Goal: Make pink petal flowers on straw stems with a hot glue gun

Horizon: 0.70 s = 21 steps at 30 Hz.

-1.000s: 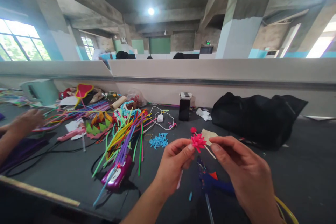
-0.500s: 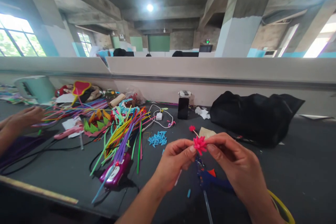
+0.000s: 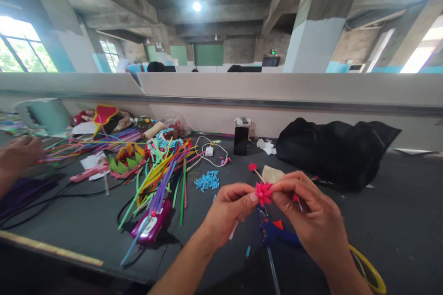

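Between both hands is a bright pink flower (image 3: 263, 193) with pointed petals, held above the dark tabletop. My left hand (image 3: 232, 212) pinches its left side between thumb and fingertips; a thin white piece shows below this hand. On the other side, my right hand (image 3: 313, 214) pinches the petals with thumb and forefinger. Under the hands lies a blue glue gun (image 3: 273, 234) with a clear glue stick (image 3: 273, 269) at its near end, partly hidden by my right hand. Just beyond is a smaller pink flower (image 3: 252, 166) on a pale stem.
Several blue cut pieces (image 3: 207, 180) lie left of my hands, beside a bunch of colourful pipe cleaners (image 3: 162, 179) over a purple device (image 3: 154, 226). A black phone (image 3: 241, 140) stands at the back, a black bag (image 3: 335, 152) right. Another person's hand (image 3: 20, 156) is far left.
My hands keep their pinch on the pink flower, which has turned slightly. The other person's hand at far left has moved further left.
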Available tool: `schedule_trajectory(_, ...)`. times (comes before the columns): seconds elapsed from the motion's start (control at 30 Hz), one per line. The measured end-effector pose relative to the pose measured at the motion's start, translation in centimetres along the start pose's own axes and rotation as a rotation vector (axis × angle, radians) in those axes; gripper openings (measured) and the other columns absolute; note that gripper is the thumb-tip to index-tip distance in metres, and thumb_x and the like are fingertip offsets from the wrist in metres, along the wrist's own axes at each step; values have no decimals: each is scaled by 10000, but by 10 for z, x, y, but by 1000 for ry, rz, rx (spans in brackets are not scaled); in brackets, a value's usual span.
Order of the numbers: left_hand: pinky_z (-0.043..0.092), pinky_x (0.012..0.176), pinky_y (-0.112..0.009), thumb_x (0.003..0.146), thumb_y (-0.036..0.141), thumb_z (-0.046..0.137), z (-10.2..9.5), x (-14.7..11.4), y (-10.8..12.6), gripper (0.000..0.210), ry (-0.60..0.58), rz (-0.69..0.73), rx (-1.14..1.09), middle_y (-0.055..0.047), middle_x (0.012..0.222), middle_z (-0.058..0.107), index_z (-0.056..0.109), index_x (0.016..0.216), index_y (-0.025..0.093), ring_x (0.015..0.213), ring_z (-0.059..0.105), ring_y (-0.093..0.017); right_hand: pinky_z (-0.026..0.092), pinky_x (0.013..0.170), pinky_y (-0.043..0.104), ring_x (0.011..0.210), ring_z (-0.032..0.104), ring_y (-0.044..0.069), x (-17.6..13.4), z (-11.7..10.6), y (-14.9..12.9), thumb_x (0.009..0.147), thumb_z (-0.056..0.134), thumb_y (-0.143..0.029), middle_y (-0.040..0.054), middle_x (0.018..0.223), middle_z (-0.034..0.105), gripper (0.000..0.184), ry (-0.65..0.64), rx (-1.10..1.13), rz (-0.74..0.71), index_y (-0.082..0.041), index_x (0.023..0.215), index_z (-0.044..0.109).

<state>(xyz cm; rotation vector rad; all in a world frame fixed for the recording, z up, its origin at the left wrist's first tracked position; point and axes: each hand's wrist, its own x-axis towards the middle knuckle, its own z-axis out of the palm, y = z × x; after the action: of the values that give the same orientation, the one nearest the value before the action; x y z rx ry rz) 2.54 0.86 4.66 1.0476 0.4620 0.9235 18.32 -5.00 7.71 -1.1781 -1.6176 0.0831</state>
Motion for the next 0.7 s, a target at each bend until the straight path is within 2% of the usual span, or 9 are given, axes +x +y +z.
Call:
schedule_trajectory(0.33,166,472,-238,709,345,796,-6,1,-3,195,4,-3,62,32,556,467,751,751,160,492,297,-54,454,644,271,722,568,147,0,-2,-3,906,564,-262,5,743,596,170,-42,-10,1,-229,751,627)
schedule_trajectory(0.47,152,467,-236,684,380,807,-8,2,-2,247,13,-12,-5,41,542,453,734,749,153,467,262,-44,484,710,270,822,614,159,-1,-4,-2,922,546,-304,16,868,638,151,-49,-2,24,-259,883,684)
schedule_trajectory(0.57,136,468,-233,706,380,790,-10,3,-2,248,1,-14,-37,50,519,420,722,756,148,461,256,-41,485,776,268,911,622,164,-3,-7,0,932,528,-313,17,1001,644,174,-42,-13,70,-279,1024,671)
schedule_trajectory(0.7,121,467,-235,735,370,769,-11,4,-2,234,-28,-18,-44,53,502,399,714,752,143,457,254,-41,479,799,276,929,615,169,-3,-7,3,910,569,-304,13,985,641,114,-50,32,73,-268,971,658)
